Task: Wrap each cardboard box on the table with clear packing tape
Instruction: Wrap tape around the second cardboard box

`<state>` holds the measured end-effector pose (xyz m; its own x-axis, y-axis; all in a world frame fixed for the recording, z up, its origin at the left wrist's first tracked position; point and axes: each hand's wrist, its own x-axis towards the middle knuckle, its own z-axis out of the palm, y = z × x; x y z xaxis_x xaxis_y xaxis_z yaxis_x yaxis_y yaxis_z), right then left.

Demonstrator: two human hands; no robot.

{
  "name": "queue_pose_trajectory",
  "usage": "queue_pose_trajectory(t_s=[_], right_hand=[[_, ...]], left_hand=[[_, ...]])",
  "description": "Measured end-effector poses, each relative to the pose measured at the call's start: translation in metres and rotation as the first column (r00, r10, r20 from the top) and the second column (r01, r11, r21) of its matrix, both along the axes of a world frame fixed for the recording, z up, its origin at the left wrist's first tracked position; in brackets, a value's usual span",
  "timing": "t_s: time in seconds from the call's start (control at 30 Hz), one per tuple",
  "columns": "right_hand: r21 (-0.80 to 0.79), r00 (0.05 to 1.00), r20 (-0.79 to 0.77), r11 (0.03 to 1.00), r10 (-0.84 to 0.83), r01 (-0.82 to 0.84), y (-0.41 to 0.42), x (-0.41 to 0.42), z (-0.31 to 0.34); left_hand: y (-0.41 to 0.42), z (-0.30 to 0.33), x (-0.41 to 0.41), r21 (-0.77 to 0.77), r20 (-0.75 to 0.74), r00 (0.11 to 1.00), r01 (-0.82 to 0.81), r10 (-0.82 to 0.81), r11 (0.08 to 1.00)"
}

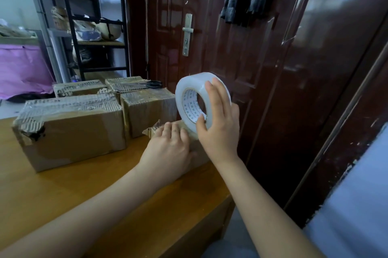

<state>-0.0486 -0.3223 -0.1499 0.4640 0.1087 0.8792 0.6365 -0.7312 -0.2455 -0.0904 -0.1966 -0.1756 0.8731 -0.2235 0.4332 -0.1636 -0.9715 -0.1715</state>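
My right hand [218, 123] grips a roll of clear packing tape [190, 93], thumb inside its core, holding it upright just above a small cardboard box [199, 152] at the table's right edge. My left hand [168, 148] lies flat on that small box, fingers straight, covering most of its top. A large worn box [71, 131] stands to the left on the wooden table [84, 190]. Behind it sit three more boxes: one at the back left [77, 87], one at the back [126, 83], one in the middle [147, 110].
Black scissors [152, 84] lie on the back box. A dark red door [231, 47] stands close behind the table's right edge. A black shelf rack [94, 16] and a pink cloth [23, 68] are at the far left.
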Motion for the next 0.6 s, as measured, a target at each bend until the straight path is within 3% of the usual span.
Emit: queue_pose_trajectory(t_s=[0.23, 0.4, 0.6], right_hand=[[-0.385, 0.983, -0.161, 0.923, -0.091, 0.022, -0.009, -0.013, 0.051], [-0.499, 0.946, -0.258, 0.866, -0.196, 0.043, -0.046, -0.052, 0.079], [-0.710, 0.837, -0.473, 0.681, -0.276, -0.177, -0.095, -0.106, 0.067]], left_hand=[[-0.006, 0.008, -0.004, -0.018, -0.091, 0.994, -0.068, 0.067, 0.997], [-0.005, 0.004, -0.003, 0.034, -0.037, 0.995, -0.094, 0.095, 0.995], [-0.004, 0.004, -0.001, 0.059, 0.019, 0.996, -0.088, 0.087, 0.994]])
